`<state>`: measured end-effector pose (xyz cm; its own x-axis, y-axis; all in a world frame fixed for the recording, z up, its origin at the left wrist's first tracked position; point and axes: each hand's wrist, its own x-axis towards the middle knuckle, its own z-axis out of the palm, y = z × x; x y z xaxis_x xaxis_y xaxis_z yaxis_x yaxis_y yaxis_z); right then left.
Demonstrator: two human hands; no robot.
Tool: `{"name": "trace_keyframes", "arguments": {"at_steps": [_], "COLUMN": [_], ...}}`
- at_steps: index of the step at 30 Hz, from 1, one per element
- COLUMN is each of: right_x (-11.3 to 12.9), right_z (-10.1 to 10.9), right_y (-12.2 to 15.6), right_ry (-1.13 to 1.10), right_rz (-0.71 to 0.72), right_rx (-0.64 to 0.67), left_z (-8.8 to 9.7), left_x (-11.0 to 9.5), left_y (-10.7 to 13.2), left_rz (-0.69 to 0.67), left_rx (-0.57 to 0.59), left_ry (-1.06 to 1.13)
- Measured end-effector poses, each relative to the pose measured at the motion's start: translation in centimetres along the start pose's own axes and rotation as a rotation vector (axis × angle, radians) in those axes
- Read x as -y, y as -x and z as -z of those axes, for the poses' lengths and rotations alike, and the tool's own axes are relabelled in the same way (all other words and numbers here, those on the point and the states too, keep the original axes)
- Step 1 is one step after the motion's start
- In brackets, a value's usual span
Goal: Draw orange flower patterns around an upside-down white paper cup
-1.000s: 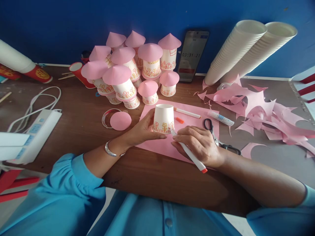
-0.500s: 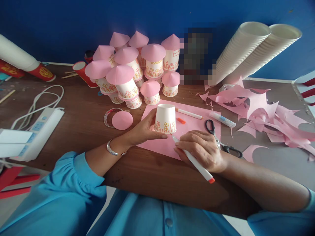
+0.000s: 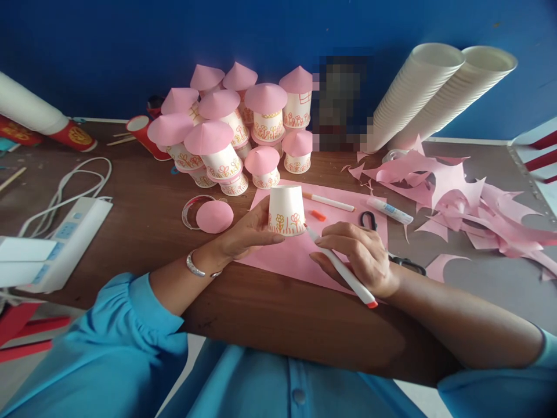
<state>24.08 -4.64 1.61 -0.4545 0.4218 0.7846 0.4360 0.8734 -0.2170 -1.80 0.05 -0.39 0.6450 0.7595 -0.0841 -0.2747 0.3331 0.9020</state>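
Observation:
My left hand point(image 3: 246, 235) grips an upside-down white paper cup point(image 3: 286, 209) with orange flowers drawn round its rim. The cup stands on a pink paper sheet point(image 3: 300, 255). My right hand point(image 3: 359, 255) holds a white marker point(image 3: 342, 268) with an orange end cap, its tip touching the cup's lower right edge. Just left of the cup lie a pink paper circle point(image 3: 214, 216) and a tape ring point(image 3: 191, 208).
Several finished cups with pink cone roofs point(image 3: 237, 130) stand behind. Two long stacks of white cups point(image 3: 429, 87) lean at the back right. Scissors point(image 3: 383, 238), a glue pen point(image 3: 389, 210), another marker point(image 3: 328, 201), pink scraps point(image 3: 456, 191) and a power strip point(image 3: 65, 235) lie around.
The left hand has turned the cup slightly, showing other flowers. The right hand has shifted the marker tip a little along the cup's rim.

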Motion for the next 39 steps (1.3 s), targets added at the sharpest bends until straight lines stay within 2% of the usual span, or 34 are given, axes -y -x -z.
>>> {"name": "trace_keyframes", "arguments": {"at_steps": [12,18,27,39], "right_x": [0.0,0.6,0.9,0.8], "right_z": [-0.1,-0.1,-0.2,-0.1], "right_y": [-0.2,-0.3,-0.5,-0.6], "right_ry": [-0.008,-0.059,-0.047,-0.021], "right_rz": [0.037,0.045,0.046,0.027], "right_rx": [0.008,0.056,0.077,0.092], "left_z": [0.4,0.0,-0.7,-1.1], "left_x": [0.2,0.2,-0.3,-0.6], "left_y": [-0.1,-0.3,-0.4,-0.3], "left_rz": [0.014,-0.022,-0.070,-0.036], "left_rx": [-0.022,-0.067,-0.011,-0.035], "left_ry": [-0.008,-0.115,-0.239,-0.240]}}
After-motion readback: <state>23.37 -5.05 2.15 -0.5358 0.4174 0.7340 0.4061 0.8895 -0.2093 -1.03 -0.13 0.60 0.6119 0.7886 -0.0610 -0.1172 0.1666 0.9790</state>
